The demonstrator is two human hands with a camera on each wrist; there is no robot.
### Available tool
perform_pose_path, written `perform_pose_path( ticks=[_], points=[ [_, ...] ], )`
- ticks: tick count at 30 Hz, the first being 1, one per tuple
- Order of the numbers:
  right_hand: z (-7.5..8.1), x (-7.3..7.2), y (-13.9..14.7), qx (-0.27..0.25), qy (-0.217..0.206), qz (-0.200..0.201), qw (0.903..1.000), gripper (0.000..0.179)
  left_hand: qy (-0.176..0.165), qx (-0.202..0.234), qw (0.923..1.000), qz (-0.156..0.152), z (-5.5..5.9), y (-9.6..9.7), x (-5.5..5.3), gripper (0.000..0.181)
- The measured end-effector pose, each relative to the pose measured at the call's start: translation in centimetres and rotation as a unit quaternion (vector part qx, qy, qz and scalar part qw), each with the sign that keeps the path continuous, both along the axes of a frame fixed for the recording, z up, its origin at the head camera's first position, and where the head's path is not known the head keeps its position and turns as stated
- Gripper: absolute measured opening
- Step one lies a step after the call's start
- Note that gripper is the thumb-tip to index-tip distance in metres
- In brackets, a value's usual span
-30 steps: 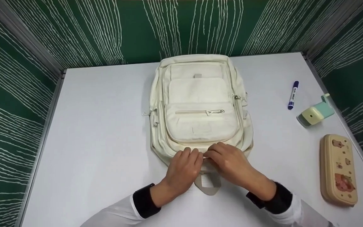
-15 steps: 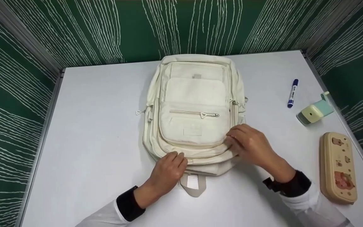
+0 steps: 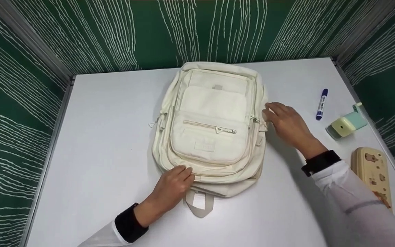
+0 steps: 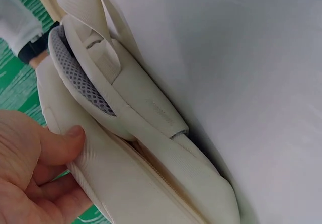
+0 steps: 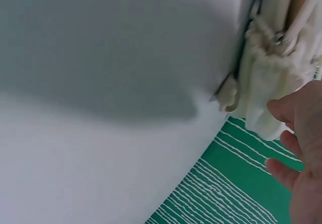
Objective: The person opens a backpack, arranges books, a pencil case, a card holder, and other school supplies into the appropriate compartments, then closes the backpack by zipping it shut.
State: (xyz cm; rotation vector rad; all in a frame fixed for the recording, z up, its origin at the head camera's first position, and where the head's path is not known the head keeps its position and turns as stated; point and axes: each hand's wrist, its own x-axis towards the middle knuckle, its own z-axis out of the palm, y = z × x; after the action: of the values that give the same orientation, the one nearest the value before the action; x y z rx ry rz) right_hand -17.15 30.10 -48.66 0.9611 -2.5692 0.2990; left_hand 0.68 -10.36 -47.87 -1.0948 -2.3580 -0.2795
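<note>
A cream backpack lies on its back on the white table, its top loop toward the person. My left hand pinches the fabric edge at its near end. In the left wrist view the thumb lies on the cloth beside a partly parted zipper, with the other fingers behind the edge. My right hand is at the bag's right side, fingers loosely bent and apart. The right wrist view shows its thumb right at the gathered side pocket, with nothing gripped.
To the right lie a blue marker, a green and yellow pencil sharpener and a beige pencil case, partly covered by the right sleeve. Green walls with white streaks stand along the table's back and sides.
My right hand has left the near edge beside the left hand and moved along the bag's right side, away from the person. The backpack's near end has swung left with my left hand.
</note>
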Motion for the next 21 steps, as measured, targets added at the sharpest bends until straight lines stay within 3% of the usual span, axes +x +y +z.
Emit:
perform_pose_path(
  ticks=[6, 10, 15, 21],
  points=[
    [-1.1, -1.4, 0.3, 0.028, 0.034, 0.047, 0.9979, 0.032, -0.035, -0.009, 0.9994, 0.001, 0.3, -0.7, 0.1, 0.016],
    [-1.3, -1.6, 0.3, 0.033, 0.058, 0.082, 0.9945, 0.031, -0.033, 0.0, 0.9995, -0.003, 0.0, -1.2, 0.0, 0.015],
    [-1.1, -1.2, 0.2, 0.032, 0.066, 0.107, 0.9916, 0.031, -0.034, 0.005, 0.9994, 0.007, 0.1, -2.2, -0.6, 0.015],
    [-1.0, 0.1, 0.0, 0.021, 0.081, 0.118, 0.9895, 0.021, -0.071, -0.013, 0.9966, 0.04, 0.7, -3.9, -1.5, 0.018]
  ],
)
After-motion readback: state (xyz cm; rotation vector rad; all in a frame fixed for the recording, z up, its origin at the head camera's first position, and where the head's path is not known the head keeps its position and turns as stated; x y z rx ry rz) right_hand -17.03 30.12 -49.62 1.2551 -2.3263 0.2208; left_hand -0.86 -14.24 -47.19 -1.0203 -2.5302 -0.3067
